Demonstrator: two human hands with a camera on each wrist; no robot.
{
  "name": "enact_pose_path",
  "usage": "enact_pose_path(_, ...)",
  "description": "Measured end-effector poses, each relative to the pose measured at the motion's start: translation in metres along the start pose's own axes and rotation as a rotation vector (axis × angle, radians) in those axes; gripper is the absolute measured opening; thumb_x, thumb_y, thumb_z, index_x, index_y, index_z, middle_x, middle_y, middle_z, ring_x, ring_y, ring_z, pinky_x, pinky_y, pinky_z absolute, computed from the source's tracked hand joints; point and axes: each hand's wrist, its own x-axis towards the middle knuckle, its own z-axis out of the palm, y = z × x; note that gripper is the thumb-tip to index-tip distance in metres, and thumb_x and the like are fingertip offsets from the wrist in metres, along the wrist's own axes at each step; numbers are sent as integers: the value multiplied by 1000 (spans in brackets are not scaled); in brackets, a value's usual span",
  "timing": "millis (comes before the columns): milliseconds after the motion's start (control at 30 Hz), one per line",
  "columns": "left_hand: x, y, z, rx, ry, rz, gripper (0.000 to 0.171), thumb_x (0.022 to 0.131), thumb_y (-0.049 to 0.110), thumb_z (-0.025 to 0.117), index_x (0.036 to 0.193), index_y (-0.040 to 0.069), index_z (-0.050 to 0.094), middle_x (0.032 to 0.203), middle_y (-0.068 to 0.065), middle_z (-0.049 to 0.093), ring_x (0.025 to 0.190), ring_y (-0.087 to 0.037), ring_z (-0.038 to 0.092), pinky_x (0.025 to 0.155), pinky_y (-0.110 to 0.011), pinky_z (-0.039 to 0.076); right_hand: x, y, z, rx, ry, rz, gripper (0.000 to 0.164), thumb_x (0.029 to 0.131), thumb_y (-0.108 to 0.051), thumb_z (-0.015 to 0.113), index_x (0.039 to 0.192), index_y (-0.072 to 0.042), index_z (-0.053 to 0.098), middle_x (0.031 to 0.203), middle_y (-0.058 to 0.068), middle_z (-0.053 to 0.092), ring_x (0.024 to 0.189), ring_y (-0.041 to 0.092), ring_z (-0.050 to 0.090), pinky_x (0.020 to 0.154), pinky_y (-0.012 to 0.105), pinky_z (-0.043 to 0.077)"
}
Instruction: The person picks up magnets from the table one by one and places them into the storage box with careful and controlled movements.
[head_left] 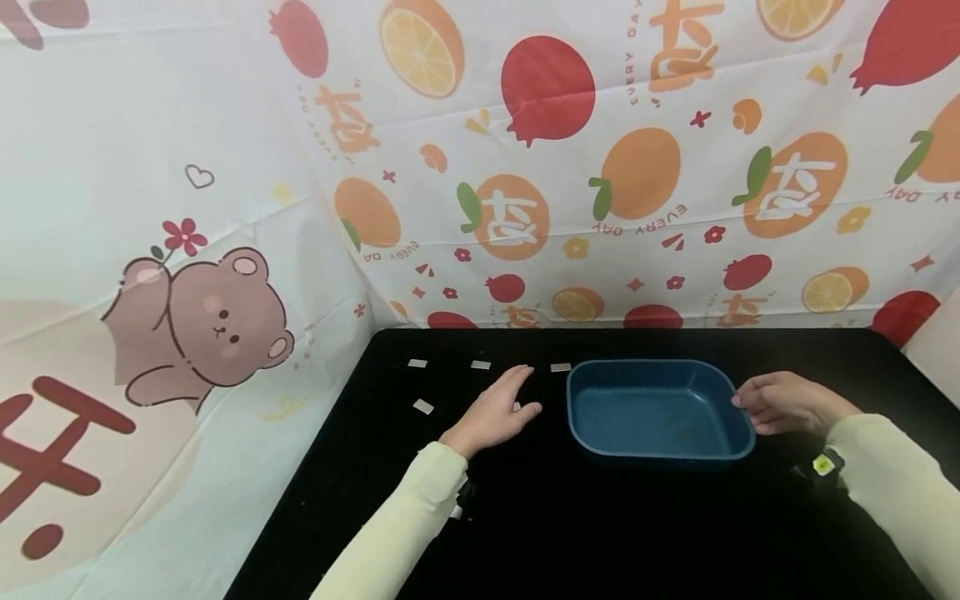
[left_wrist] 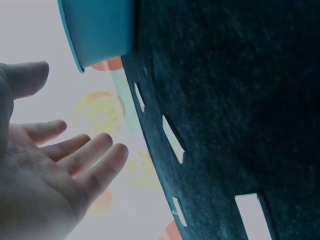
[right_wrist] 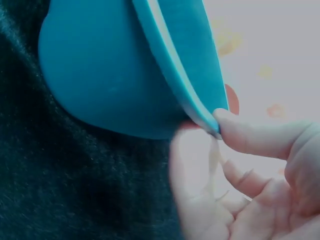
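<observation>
- Evidently the right hand [head_left: 795,403] has the firmer job: its thumb and curled fingers pinch the right-hand rim [right_wrist: 172,70] of the blue container [head_left: 645,417], thumb on one side and forefinger on the other.
- That container is right of centre on the black tabletop [head_left: 600,533], its opening facing up; whether its whole base rests on the surface, I cannot tell.
- The left hand [head_left: 491,412] is held over the table, to the left of the container and apart from it. It grips nothing: the thumb stands well away from the fingers, which are loosely extended with small gaps between their tips.
- Small white pieces lie about it: three along the far side, the rightmost [head_left: 560,367] just beside the container's far left corner, a fourth [head_left: 423,407] left of the hand, and one more [head_left: 516,407] partly hidden by it.
- The step in hand, I judge, is steadying or positioning the container by its rim.
- The next move seems to call for a secure right pinch, so the container does not skid. Should the left hand go for a piece, the half-hidden one looks nearest; being thin, it would need a careful fingertip pinch at its edges.
</observation>
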Motion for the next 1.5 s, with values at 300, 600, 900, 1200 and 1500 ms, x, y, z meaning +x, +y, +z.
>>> enact_pose_path(300, 18, -21, -6, -6, 34, -60, 60, 102, 29, 53, 154, 7, 33, 162, -15, 30, 149, -33, 32, 120, -52, 31, 1, 9, 5, 89, 9, -7, 24, 102, -25, 55, 110, -4, 62, 86, 2, 68, 78, 14, 68, 75, 29, 60)
enact_pose_path(600, 23, -27, -4, 2, 22, -26, 47, 102, 26, 53, 143, 2, 50, 152, -17, 46, 141, -35, 44, 116, -53, 36, 4, 12, 12, 97, 6, -42, 23, 102, -26, 54, 110, -4, 59, 85, 1, 66, 76, 13, 66, 75, 28, 60)
enact_pose_path(900, 39, -21, -6, 24, -12, 1, 39, 102, 25, 53, 133, 2, 60, 142, -15, 55, 134, -33, 51, 115, -51, 38, -3, 17, 9, 62, 20, -57, 22, 104, -20, 50, 109, -1, 57, 84, 2, 63, 74, 14, 64, 73, 28, 60)
enact_pose_path(1200, 58, -18, -5, -67, 68, -90, 37, 102, 23, 54, 133, 4, 60, 143, -16, 55, 135, -33, 51, 111, -50, 43, -3, 13, 11, 84, 2, -72, 23, 103, -24, 54, 109, -2, 58, 86, 2, 67, 77, 14, 67, 75, 30, 61)
enact_pose_path(1500, 72, -22, 10, -40, 136, -159, 32, 101, 19, 55, 130, 6, 64, 139, -13, 58, 130, -31, 55, 109, -49, 46, 2, 16, 9, 95, -23, -68, 23, 103, -25, 54, 110, -3, 57, 87, 3, 67, 78, 15, 66, 76, 30, 61)
